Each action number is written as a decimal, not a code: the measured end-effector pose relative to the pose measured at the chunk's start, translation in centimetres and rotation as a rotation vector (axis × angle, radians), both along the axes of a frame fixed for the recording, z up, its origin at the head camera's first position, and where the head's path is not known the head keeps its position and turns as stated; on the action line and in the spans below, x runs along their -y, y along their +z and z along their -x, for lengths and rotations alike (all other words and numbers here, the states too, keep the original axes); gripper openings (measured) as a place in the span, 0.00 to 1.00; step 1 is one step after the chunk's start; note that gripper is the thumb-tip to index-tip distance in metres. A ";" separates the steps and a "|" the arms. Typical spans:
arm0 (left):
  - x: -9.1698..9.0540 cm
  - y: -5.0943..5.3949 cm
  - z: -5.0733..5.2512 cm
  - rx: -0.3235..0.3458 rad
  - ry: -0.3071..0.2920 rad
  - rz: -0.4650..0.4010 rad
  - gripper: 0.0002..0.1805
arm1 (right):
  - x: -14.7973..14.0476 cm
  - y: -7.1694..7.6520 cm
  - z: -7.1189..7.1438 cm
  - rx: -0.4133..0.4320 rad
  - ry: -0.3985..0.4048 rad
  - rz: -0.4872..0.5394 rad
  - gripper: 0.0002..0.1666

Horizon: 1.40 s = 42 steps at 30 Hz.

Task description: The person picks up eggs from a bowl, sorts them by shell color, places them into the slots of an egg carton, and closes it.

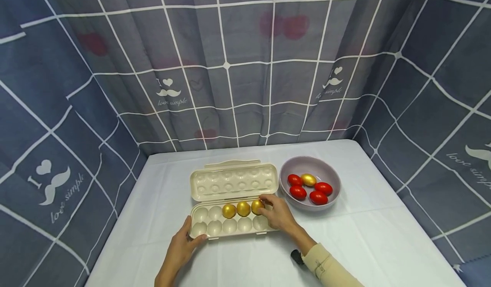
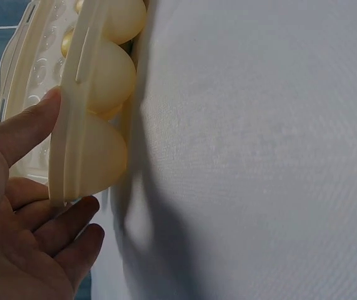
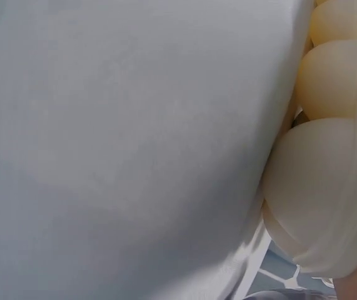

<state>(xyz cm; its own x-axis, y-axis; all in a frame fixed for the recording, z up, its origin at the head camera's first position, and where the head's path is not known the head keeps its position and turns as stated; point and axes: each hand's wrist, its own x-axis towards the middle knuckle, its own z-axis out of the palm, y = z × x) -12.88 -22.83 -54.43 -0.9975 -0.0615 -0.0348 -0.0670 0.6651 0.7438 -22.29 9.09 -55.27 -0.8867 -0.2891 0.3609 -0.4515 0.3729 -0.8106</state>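
A cream egg carton (image 1: pixel 237 232) lies with its lid (image 1: pixel 235 180) folded back, dimpled inside facing up. Three gold eggs sit in its back row: a left one (image 1: pixel 229 211), a middle one (image 1: pixel 243 209) and a right one (image 1: pixel 256 206). My right hand (image 1: pixel 279 213) pinches the right gold egg at its pocket, hiding the carton's right end. With thumb on the rim and fingers around the side, my left hand (image 1: pixel 180 245) grips the carton's left end; the left wrist view shows the thumb (image 2: pixel 31 128) on the rim. Only a sliver of skin shows in the right wrist view.
Right of the carton stands a mauve bowl (image 1: pixel 333 180) holding several red eggs (image 1: pixel 319 197) and one gold egg (image 1: pixel 308 179). White cloth (image 1: pixel 368 244) covers the table. Checked grey-blue curtains (image 1: pixel 245 87) close off the back and both sides. A small black object (image 1: pixel 296 257) is by the right wrist.
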 end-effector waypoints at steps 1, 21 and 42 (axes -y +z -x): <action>0.0 0.0 0.0 0.002 -0.002 0.000 0.54 | -0.1 0.1 0.0 0.001 0.003 0.005 0.21; 0.1 -0.3 0.1 0.010 -0.005 -0.029 0.54 | -4.8 6.6 0.4 0.092 0.017 0.263 0.26; 0.1 -0.2 0.2 0.037 -0.004 -0.043 0.55 | -11.9 7.6 1.8 0.140 -0.128 0.309 0.29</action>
